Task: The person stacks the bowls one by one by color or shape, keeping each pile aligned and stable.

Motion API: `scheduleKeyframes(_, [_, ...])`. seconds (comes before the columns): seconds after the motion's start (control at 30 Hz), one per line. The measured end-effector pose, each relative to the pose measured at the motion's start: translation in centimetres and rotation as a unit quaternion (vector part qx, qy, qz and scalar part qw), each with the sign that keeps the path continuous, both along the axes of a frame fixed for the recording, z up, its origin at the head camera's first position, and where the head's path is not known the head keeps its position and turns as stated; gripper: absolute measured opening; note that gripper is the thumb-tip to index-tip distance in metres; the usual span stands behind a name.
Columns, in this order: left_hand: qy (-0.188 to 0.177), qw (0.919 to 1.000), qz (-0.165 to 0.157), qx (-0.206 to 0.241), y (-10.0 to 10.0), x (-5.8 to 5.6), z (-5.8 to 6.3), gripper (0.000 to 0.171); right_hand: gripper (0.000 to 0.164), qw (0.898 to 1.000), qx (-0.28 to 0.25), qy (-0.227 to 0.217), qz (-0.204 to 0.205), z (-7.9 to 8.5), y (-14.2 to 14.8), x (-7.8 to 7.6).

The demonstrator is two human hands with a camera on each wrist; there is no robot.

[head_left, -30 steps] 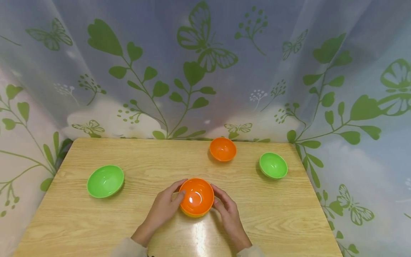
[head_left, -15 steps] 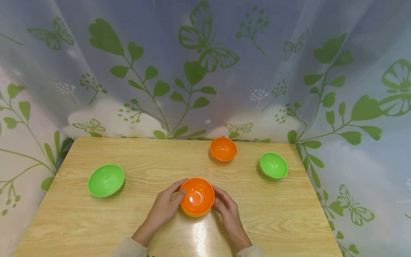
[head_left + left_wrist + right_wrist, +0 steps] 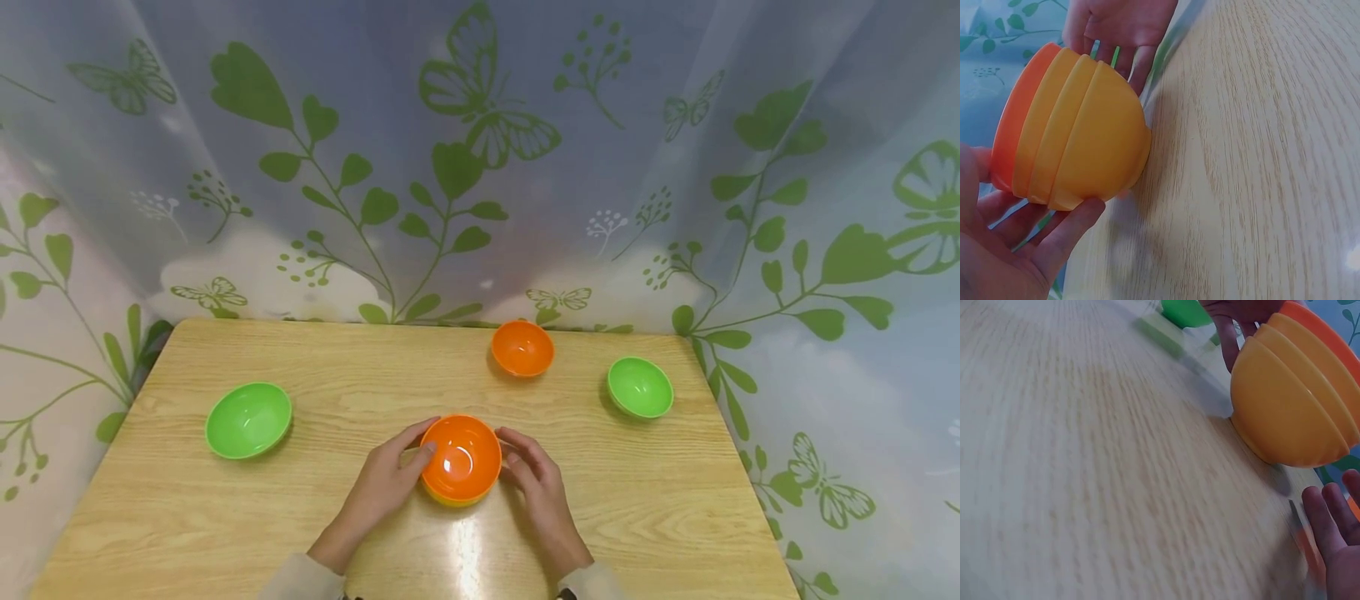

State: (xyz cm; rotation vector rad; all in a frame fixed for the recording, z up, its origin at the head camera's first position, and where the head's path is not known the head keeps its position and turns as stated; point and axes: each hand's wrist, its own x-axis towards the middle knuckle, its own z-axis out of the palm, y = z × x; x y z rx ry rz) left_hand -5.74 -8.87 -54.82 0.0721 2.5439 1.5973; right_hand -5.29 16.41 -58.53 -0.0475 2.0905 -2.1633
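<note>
Yellow bowls, their insides hidden

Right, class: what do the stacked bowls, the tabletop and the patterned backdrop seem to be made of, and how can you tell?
Stacked bowls: probably glossy plastic; smooth, evenly coloured walls and bright highlights inside the top one.
Tabletop: wood or wood-look laminate, slightly shiny; grain lines and glare fit either.
Patterned backdrop: likely fabric, given soft folds, though plastic sheeting is possible.

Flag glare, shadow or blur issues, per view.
Head: glare streak on the table, highlights inside the orange top bowl, mostly sharp. Left wrist: dim bluish cast, white glare spot at right edge, shadow beside the bowl stack. Right wrist: hazy, table grain looks soft, greenish reflection by the green bowl.
</note>
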Motion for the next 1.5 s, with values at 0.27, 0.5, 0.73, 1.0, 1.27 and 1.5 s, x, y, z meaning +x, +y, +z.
scheduleKeyframes(0.27, [-0.003,1.0,0.0,0.004,0.0,0.0,-0.3,0.042,0.038,1.0,0.001,-0.017,-0.006,0.2,1.1,-1.4])
scheduleKeyframes(0.5, [-0.004,0.9999,-0.001,0.011,0.0,0.0,-0.3,0.042,0.04,1.0,-0.005,-0.022,-0.016,0.4,2.2,-2.9])
scheduleKeyframes(0.73, [-0.004,0.9998,0.0,0.02,0.1,0.0,-0.1,0.041,0.042,1.0,-0.011,-0.008,-0.01,0.5,3.1,-4.4])
scheduleKeyframes(1.0, [-0.01,0.9997,-0.001,0.022,0.1,0.1,-0.1,0.042,0.043,1.0,0.004,-0.001,-0.011,0.9,3.9,-6.2])
scheduleKeyframes(1.27, [-0.007,0.9997,0.001,0.025,0.1,0.1,0.0,0.041,0.043,0.999,0.018,-0.018,-0.044,0.9,4.1,-7.4])
scheduleKeyframes(1.5, [-0.005,0.9997,0.001,0.022,0.1,0.1,-0.1,0.041,0.047,0.997,0.02,-0.036,-0.063,0.7,4.3,-8.3])
